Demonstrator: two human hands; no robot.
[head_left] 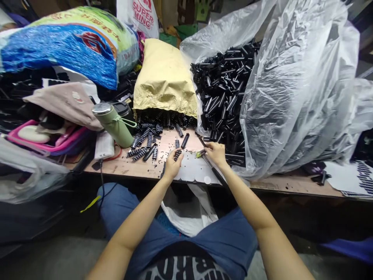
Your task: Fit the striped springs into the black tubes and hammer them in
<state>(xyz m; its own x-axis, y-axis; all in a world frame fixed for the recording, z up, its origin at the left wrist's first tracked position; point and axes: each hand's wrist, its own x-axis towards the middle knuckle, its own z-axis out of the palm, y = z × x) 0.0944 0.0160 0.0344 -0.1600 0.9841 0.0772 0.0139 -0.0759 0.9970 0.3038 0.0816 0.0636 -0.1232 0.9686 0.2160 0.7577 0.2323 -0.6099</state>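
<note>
My left hand (173,166) is closed round a black-and-white ribbed cylinder (177,154), near the front of the bench. Just beyond its fingers are another ribbed piece and a plain black tube (185,140); whether the hand touches them I cannot tell. My right hand (216,153) pinches a slim black piece (201,140) that points away from me to the left. Below that hand lies a long dark tool (214,170) with a yellow-green part (199,154) at its far end. Several ribbed cylinders (140,152) lie loose to the left.
A yellow paper sack (164,77) spills ribbed cylinders onto the bench. Right of it, a clear plastic bag (279,93) holds many black tubes (224,93). A green bottle (116,126), a white power bank (104,146) and a pink basket (58,147) stand left. Small black bits litter the bench (167,138).
</note>
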